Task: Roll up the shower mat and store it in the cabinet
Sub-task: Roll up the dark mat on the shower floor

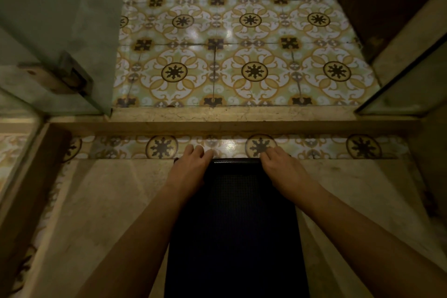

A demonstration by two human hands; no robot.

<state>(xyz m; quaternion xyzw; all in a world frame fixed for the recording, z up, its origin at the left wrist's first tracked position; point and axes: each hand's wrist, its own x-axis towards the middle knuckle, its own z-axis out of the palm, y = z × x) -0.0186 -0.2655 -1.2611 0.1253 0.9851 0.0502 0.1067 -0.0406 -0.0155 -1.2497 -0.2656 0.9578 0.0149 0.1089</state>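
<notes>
Both hands (232, 167) grip the mat's (237, 225) far end, lengthwise ahead.

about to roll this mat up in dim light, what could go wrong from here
1. The left hand and right hand hold only the far corners of the mat; the middle may sag and the roll may go crooked.
2. The far edge lies close to the raised curb, so knuckles could bump it.
3. The glossy floor may let the mat slide.

No readable text, label, brand or number shows anywhere; the floor tiles (242, 38) carry only ornamental patterns.
</notes>
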